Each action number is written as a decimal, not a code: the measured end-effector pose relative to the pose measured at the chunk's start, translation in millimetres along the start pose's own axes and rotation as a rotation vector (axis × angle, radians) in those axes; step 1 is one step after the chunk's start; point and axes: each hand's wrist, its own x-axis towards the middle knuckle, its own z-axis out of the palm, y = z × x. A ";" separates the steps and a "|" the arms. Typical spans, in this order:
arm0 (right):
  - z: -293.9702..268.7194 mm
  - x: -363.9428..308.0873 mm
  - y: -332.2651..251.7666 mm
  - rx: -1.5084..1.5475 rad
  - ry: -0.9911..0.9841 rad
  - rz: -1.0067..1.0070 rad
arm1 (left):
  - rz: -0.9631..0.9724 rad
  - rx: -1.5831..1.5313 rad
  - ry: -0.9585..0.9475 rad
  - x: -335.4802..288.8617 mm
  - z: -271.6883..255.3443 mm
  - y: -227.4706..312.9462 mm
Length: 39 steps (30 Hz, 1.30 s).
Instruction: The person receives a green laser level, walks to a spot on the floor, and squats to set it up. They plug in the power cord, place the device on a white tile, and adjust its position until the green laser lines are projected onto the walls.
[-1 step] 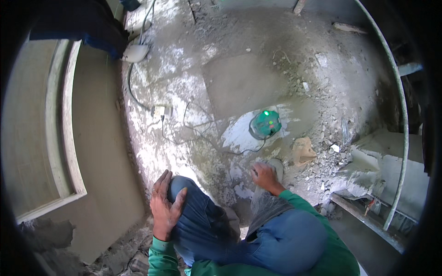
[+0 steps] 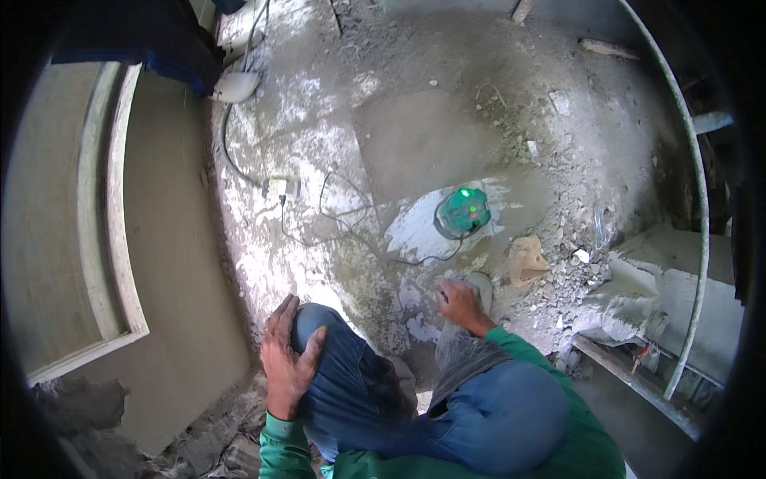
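My left hand rests on the side of my left knee, its fingers stretched and the thumb apart, with nothing in it. My right hand is low in front of my right shin, beside my shoe. Its fingers are curled closed, and a small dark bit shows at them, too small to name. Beyond that hand a green device with lit green and red lights sits on a white patch of floor. A thin black cord runs from it to a socket block at the left.
Rubble covers the floor to the right, with a torn brown piece near the device. A long pole leans over a broken block. At the left are a window frame and another person's dark clothing.
The view has shifted very slightly. My right fingers look a little more curled, and a small dark bit now shows at them. The left hand stays on the knee.
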 end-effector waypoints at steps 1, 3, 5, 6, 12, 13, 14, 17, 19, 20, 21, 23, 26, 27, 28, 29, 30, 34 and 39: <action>2.4 1.5 1.7 0.011 0.024 -0.006 | -0.009 -0.025 0.003 -4.5 -1.8 2.0; 3.8 6.6 6.0 -0.057 -0.012 -0.034 | -0.006 -0.059 0.032 -9.5 -3.5 4.9; 3.7 8.7 7.0 -0.071 -0.053 -0.022 | -0.028 -0.088 0.031 -18.0 -6.4 6.6; 3.1 10.1 7.4 -0.065 -0.074 -0.014 | -0.049 -0.120 0.037 -20.6 -7.1 6.4; 2.6 12.6 4.0 -0.109 -0.114 -0.047 | -0.146 -0.339 0.085 -26.0 -11.5 -0.3; 3.2 13.2 4.0 -0.089 -0.090 -0.063 | -0.143 -0.343 0.081 -24.1 -12.7 -2.9; 3.9 13.7 3.9 -0.092 -0.082 -0.071 | -0.146 -0.342 0.074 -22.5 -13.5 -4.9; 4.6 15.5 4.1 -0.105 -0.097 -0.077 | -0.216 -0.446 0.032 -17.5 -13.7 -9.3; 3.4 15.6 3.8 -0.148 -0.180 -0.023 | -0.218 -0.495 0.006 -11.2 -11.6 -10.0; 2.7 15.6 3.6 -0.132 -0.166 -0.053 | -0.212 -0.519 -0.013 -6.8 -9.9 -9.4; 2.3 15.5 3.4 -0.113 -0.133 -0.077 | -0.227 -0.547 -0.038 -1.7 -8.7 -8.1; 1.2 13.5 4.7 -0.097 -0.108 -0.069 | -0.258 -0.596 -0.112 9.5 -6.4 -3.2; 5.9 6.7 10.4 -0.069 -0.107 -0.033 | -0.170 -0.398 -0.192 29.3 -6.1 1.6; 10.0 4.2 13.8 -0.050 -0.076 -0.043 | -0.164 -0.269 -0.230 36.5 -7.0 0.8; 15.2 0.4 17.4 -0.018 -0.024 -0.067 | -0.109 -0.143 -0.246 45.2 -7.4 -1.3; 21.6 -2.1 22.0 -0.048 -0.025 -0.066 | -0.130 -0.069 -0.262 53.0 -5.8 -4.1; 28.6 -4.3 27.2 -0.064 -0.003 -0.080 | -0.165 0.000 -0.366 64.3 -4.8 -8.5; 59.5 -5.3 43.9 -0.096 -0.173 -0.006 | -0.186 -0.100 -0.556 95.5 11.2 -26.5; 60.2 -3.6 39.6 0.193 0.147 0.009 | 0.318 0.087 -0.782 130.9 19.8 -40.9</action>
